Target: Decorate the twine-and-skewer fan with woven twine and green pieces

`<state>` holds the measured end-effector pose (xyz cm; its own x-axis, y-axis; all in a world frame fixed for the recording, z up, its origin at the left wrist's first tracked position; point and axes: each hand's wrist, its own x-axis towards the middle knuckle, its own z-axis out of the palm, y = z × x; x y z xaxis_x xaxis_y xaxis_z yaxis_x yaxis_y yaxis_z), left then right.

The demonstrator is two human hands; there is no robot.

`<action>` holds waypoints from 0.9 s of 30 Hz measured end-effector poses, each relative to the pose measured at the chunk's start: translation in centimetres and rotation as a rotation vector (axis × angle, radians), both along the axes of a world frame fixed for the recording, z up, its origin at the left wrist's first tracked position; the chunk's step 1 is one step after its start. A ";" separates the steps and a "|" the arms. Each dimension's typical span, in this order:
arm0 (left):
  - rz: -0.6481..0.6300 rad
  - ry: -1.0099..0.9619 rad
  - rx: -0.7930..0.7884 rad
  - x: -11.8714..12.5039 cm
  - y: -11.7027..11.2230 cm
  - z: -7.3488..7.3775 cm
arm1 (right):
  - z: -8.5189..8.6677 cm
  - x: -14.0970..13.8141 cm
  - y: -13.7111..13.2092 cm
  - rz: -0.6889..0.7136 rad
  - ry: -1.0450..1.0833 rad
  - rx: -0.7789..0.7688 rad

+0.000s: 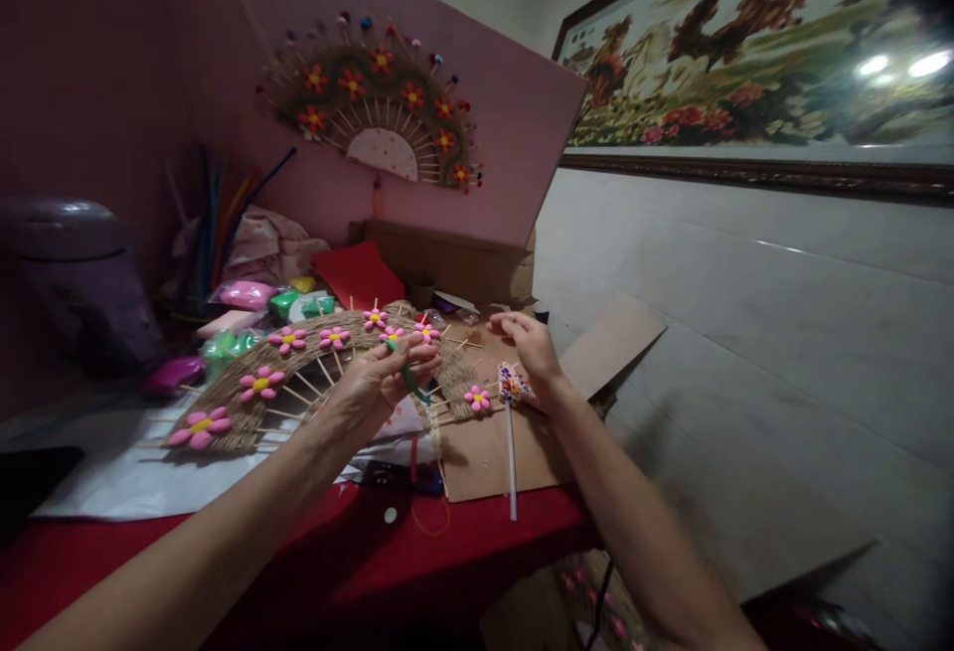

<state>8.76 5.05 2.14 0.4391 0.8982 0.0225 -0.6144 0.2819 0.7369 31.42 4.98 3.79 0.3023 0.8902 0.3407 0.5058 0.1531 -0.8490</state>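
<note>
A fan-shaped craft (pixel 298 373) of jute twine and wooden sticks, dotted with pink flowers, lies on the table in front of me. My left hand (pixel 380 378) hovers over its right half with fingers pinched on a small green piece (pixel 409 378). My right hand (pixel 526 343) reaches past the fan's right end over a sheet of cardboard (pixel 492 452), fingers curled; I cannot make out whether they hold anything. A white stick with a patterned top (pixel 510 432) lies just below that wrist.
A finished fan with red flowers (pixel 380 114) hangs on the pink board behind. Packets of coloured clay (pixel 268 308), red sheets (pixel 358 273), a cardboard box (pixel 447 258) and a purple container (pixel 75 273) crowd the back. A red cloth (pixel 335 552) covers the table; a framed painting (pixel 760 55) hangs right.
</note>
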 end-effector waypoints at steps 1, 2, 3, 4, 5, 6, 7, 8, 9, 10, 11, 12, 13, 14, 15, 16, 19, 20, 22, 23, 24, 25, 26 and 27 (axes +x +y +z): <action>0.011 0.031 -0.004 0.0 0.1 0.0 | -0.3 1.6 -0.9 0.015 -0.202 -0.135; 0.020 0.057 -0.007 0.0 0.2 0.0 | -0.7 3.0 -1.9 0.021 -0.260 -0.201; 0.021 0.076 -0.008 0.0 0.2 -0.1 | -1.1 4.1 -2.7 0.028 -0.292 -0.240; 0.018 0.091 -0.008 0.0 0.3 -0.2 | -1.5 4.9 -3.5 0.042 -0.321 -0.278; 0.014 0.104 -0.010 0.0 0.3 -0.3 | -2.0 5.4 -4.1 0.061 -0.348 -0.310; 0.010 0.116 -0.015 0.0 0.2 -0.5 | -2.5 5.7 -4.6 0.087 -0.406 -0.348; 0.003 0.127 -0.020 -0.1 0.1 -0.7 | -3.1 5.7 -4.9 0.115 -0.538 -0.403; -0.007 0.138 -0.026 -0.1 -0.1 -0.9 | -3.6 5.6 -5.1 0.099 -0.673 -0.440; -0.020 0.147 -0.033 -0.2 -0.3 -1.1 | -4.1 5.4 -5.2 0.048 -0.794 -0.470; -0.033 0.157 -0.041 -0.4 -0.5 -1.3 | -4.5 5.2 -5.2 -0.015 -0.880 -0.498; -0.043 0.169 -0.050 -0.5 -0.8 -1.6 | -4.9 5.0 -5.1 -0.054 -0.915 -0.516; -0.047 0.177 -0.056 -0.5 -1.0 -1.7 | -5.2 4.9 -5.0 -0.075 -0.930 -0.525; -0.049 0.179 -0.058 -0.6 -1.2 -1.9 | -5.3 4.8 -4.9 -0.077 -0.926 -0.527; -0.049 0.175 -0.054 -0.6 -1.3 -2.1 | -5.5 4.8 -4.9 -0.069 -0.920 -0.522; -0.051 0.167 -0.046 -0.6 -1.4 -2.2 | -5.5 4.8 -4.9 -0.067 -0.919 -0.515; -0.055 0.159 -0.036 -0.6 -1.4 -2.3 | -5.5 5.0 -4.9 -0.080 -0.919 -0.508; -0.074 0.151 -0.017 -0.3 -1.4 -2.7 | -5.3 5.8 -5.3 -0.229 -0.884 -0.483; -0.083 0.149 -0.014 -0.2 -1.3 -2.8 | -5.1 6.1 -5.6 -0.290 -0.846 -0.459; -0.096 0.149 -0.013 0.0 -1.3 -3.0 | -4.7 6.5 -6.2 -0.348 -0.712 -0.380; -0.098 0.152 -0.018 0.0 -1.3 -3.1 | -4.4 6.5 -6.6 -0.327 -0.618 -0.335; -0.097 0.156 -0.025 0.1 -1.3 -3.1 | -4.0 6.2 -7.0 -0.270 -0.510 -0.295; -0.095 0.160 -0.032 0.1 -1.3 -3.1 | -3.6 5.8 -7.5 -0.206 -0.388 -0.265; -0.094 0.165 -0.040 0.1 -1.3 -3.2 | -3.1 5.2 -8.0 -0.130 -0.269 -0.281; -0.093 0.168 -0.047 0.1 -1.3 -3.2 | -2.6 4.5 -8.4 -0.047 -0.161 -0.309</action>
<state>8.86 3.77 -1.04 0.5147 0.8516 -0.0989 -0.4534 0.3683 0.8117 35.91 -3.47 1.20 0.3094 0.9452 0.1042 0.6373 -0.1248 -0.7604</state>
